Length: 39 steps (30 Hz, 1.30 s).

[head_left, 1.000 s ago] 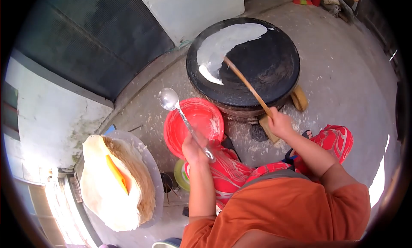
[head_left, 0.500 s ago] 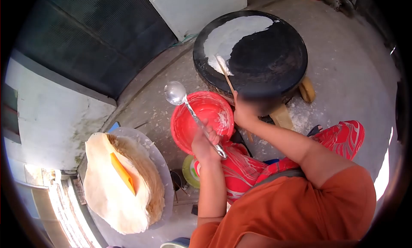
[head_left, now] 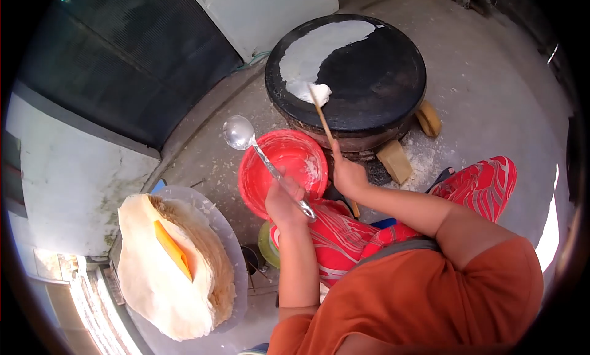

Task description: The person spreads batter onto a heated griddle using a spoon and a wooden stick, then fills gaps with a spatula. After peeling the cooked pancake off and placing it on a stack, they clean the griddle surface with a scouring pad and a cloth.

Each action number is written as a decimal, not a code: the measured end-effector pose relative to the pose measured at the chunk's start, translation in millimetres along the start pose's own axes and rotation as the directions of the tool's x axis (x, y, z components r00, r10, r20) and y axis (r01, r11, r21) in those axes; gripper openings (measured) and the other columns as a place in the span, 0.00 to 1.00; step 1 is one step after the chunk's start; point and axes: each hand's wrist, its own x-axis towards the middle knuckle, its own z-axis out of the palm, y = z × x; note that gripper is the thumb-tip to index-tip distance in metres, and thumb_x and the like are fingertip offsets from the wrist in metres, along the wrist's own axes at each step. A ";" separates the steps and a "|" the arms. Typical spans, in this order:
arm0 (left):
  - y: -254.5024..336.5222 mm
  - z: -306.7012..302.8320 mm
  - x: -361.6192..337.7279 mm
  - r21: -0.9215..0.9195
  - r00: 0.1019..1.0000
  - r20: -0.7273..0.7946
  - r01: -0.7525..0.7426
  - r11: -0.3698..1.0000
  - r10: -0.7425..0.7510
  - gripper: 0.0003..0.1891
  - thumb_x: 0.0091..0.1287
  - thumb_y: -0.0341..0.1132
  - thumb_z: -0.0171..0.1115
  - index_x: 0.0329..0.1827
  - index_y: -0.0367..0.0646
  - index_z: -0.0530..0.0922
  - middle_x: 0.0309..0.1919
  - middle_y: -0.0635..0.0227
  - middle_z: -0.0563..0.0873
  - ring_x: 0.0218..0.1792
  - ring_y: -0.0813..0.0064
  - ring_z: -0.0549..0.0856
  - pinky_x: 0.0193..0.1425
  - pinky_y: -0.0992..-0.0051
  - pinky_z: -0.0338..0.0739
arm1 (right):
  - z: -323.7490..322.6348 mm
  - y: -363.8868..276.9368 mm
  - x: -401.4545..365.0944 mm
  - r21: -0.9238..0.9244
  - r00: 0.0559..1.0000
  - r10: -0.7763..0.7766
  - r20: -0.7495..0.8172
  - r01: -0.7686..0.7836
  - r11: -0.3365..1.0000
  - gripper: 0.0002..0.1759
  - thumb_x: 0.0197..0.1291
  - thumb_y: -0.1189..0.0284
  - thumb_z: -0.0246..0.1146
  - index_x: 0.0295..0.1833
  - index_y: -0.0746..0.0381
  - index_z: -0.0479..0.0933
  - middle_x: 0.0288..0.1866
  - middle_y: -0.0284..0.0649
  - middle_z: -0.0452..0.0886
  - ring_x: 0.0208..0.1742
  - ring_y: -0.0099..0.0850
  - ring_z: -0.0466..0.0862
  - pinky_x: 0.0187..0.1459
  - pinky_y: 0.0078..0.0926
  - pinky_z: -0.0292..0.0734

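Right hand [head_left: 349, 175] has swung in from the right of the black griddle [head_left: 375, 78] to its near edge, closed round the wooden spreader [head_left: 324, 123], whose tip sits in the white batter [head_left: 319, 51] (left part coated only). Left hand [head_left: 284, 201] grips a steel ladle [head_left: 238, 132] slanting across the red basin [head_left: 292, 155]; stacked flatbreads [head_left: 166, 275] lie well apart, left.

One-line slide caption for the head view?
Right hand holds a wooden stick in white batter on a black griddle; left hand holds a metal ladle across a red basin.
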 end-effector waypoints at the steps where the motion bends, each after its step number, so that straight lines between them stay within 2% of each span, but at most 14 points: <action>1: -0.4 1.5 -0.5 -0.016 1.000 0.001 0.012 1.000 -0.012 0.15 0.68 0.36 0.39 0.48 0.33 0.68 0.25 0.66 0.70 0.18 0.79 0.67 0.17 0.81 0.63 | 13.4 -1.8 12.2 -0.059 0.995 -0.088 -0.045 0.085 0.995 0.39 0.53 0.74 0.49 0.69 0.68 0.40 0.34 0.55 0.79 0.32 0.49 0.80 0.33 0.44 0.75; 2: -0.4 3.8 -0.3 -0.031 1.000 0.007 0.020 0.999 -0.020 0.15 0.68 0.35 0.39 0.48 0.33 0.68 0.25 0.66 0.70 0.18 0.79 0.67 0.17 0.82 0.63 | 25.7 -1.4 27.2 -0.121 0.979 -0.182 -0.088 0.170 0.978 0.40 0.52 0.75 0.49 0.69 0.68 0.40 0.33 0.55 0.79 0.32 0.49 0.80 0.33 0.44 0.74; 6: -1.1 9.6 -2.8 0.026 1.000 -0.022 0.018 0.999 -0.017 0.14 0.68 0.35 0.39 0.47 0.33 0.68 0.26 0.66 0.71 0.18 0.80 0.67 0.18 0.83 0.64 | 9.1 16.1 26.8 -0.021 0.996 0.009 -0.094 -0.011 1.000 0.41 0.51 0.75 0.50 0.69 0.69 0.39 0.32 0.56 0.78 0.32 0.49 0.80 0.32 0.45 0.74; 8: -0.7 6.1 -1.9 0.047 1.000 -0.027 0.005 0.999 -0.004 0.14 0.68 0.36 0.40 0.46 0.35 0.69 0.25 0.68 0.72 0.19 0.79 0.67 0.19 0.82 0.64 | 1.5 26.4 -6.2 -0.010 0.989 -0.022 -0.146 0.021 1.000 0.41 0.51 0.76 0.50 0.69 0.68 0.39 0.31 0.55 0.78 0.31 0.50 0.80 0.32 0.45 0.74; 10: -2.3 7.3 -2.2 0.067 0.999 -0.039 -0.011 0.998 0.013 0.13 0.67 0.36 0.42 0.46 0.38 0.70 0.24 0.69 0.73 0.19 0.79 0.68 0.20 0.81 0.64 | -4.4 26.0 -27.5 -0.037 0.999 0.017 -0.044 -0.018 0.999 0.40 0.51 0.75 0.49 0.69 0.66 0.40 0.30 0.53 0.78 0.30 0.50 0.79 0.33 0.45 0.74; 14: -6.9 10.0 -0.6 0.081 0.999 -0.040 -0.033 0.996 0.036 0.12 0.67 0.35 0.41 0.44 0.38 0.70 0.25 0.69 0.72 0.21 0.80 0.68 0.20 0.82 0.61 | 59.6 47.4 28.6 -0.241 0.903 -0.307 -0.302 0.239 0.941 0.39 0.54 0.74 0.47 0.70 0.68 0.39 0.30 0.52 0.78 0.27 0.47 0.81 0.29 0.42 0.76; 16: -9.0 8.2 4.0 0.104 0.999 -0.025 -0.024 0.994 0.027 0.12 0.67 0.35 0.41 0.43 0.37 0.70 0.25 0.68 0.72 0.22 0.81 0.68 0.19 0.82 0.61 | 35.5 50.1 18.4 -0.158 0.907 -0.220 -0.360 0.173 0.972 0.40 0.53 0.75 0.48 0.70 0.67 0.37 0.31 0.52 0.78 0.29 0.47 0.81 0.30 0.42 0.75; 19: -9.1 10.4 0.9 0.099 1.000 -0.001 -0.020 0.995 0.020 0.12 0.67 0.34 0.40 0.42 0.36 0.69 0.25 0.67 0.72 0.22 0.80 0.68 0.20 0.83 0.61 | -12.9 55.1 -23.5 -0.039 0.992 0.092 -0.092 -0.095 0.995 0.40 0.52 0.77 0.48 0.70 0.64 0.40 0.35 0.54 0.77 0.30 0.48 0.80 0.31 0.44 0.74; 23: -14.6 18.5 -1.9 0.115 0.998 -0.037 -0.040 0.993 0.044 0.12 0.67 0.33 0.39 0.42 0.34 0.69 0.25 0.66 0.72 0.21 0.79 0.67 0.20 0.82 0.61 | 11.2 60.4 -23.2 -0.179 0.973 -0.168 -0.155 0.139 0.974 0.41 0.50 0.77 0.50 0.70 0.65 0.40 0.32 0.54 0.77 0.29 0.48 0.80 0.28 0.43 0.75; 26: -17.3 18.1 1.5 0.080 0.999 -0.033 -0.008 0.997 0.011 0.12 0.68 0.33 0.39 0.42 0.34 0.69 0.25 0.66 0.72 0.20 0.79 0.67 0.20 0.82 0.62 | 14.0 69.4 -0.3 -0.277 0.975 -0.163 -0.152 0.116 0.954 0.41 0.50 0.77 0.50 0.70 0.65 0.41 0.32 0.53 0.77 0.29 0.48 0.80 0.29 0.43 0.75; 31: -15.2 12.9 6.3 0.124 1.000 -0.001 -0.025 0.992 0.026 0.12 0.67 0.33 0.39 0.42 0.34 0.69 0.24 0.66 0.72 0.20 0.78 0.67 0.20 0.81 0.62 | -29.9 99.4 -33.5 -0.166 0.986 0.060 -0.153 -0.085 0.982 0.39 0.53 0.77 0.49 0.71 0.63 0.41 0.33 0.51 0.77 0.31 0.44 0.81 0.30 0.38 0.76; 34: -21.3 20.7 4.8 0.140 0.997 -0.058 -0.045 0.989 0.054 0.14 0.68 0.34 0.38 0.42 0.33 0.69 0.24 0.67 0.71 0.18 0.80 0.67 0.18 0.83 0.64 | -18.3 105.9 -35.3 -0.210 0.984 -0.081 -0.157 0.047 0.977 0.40 0.52 0.78 0.49 0.71 0.62 0.41 0.32 0.51 0.77 0.30 0.44 0.81 0.29 0.38 0.76; 36: -21.8 19.8 8.9 0.109 0.999 -0.042 -0.022 0.994 0.026 0.14 0.68 0.34 0.37 0.42 0.33 0.69 0.24 0.67 0.71 0.19 0.80 0.67 0.18 0.82 0.64 | -11.1 108.2 -25.6 -0.409 0.964 -0.259 -0.064 0.212 0.888 0.39 0.52 0.78 0.49 0.71 0.61 0.42 0.31 0.50 0.77 0.28 0.43 0.81 0.27 0.37 0.76; 39: -21.2 13.2 13.9 0.106 0.999 0.024 0.023 0.994 -0.026 0.12 0.67 0.33 0.39 0.42 0.34 0.69 0.25 0.66 0.71 0.20 0.78 0.67 0.19 0.81 0.63 | -39.1 137.6 -20.5 -0.353 0.977 -0.140 -0.160 0.076 0.933 0.39 0.52 0.77 0.51 0.70 0.60 0.45 0.31 0.49 0.77 0.27 0.42 0.81 0.27 0.36 0.76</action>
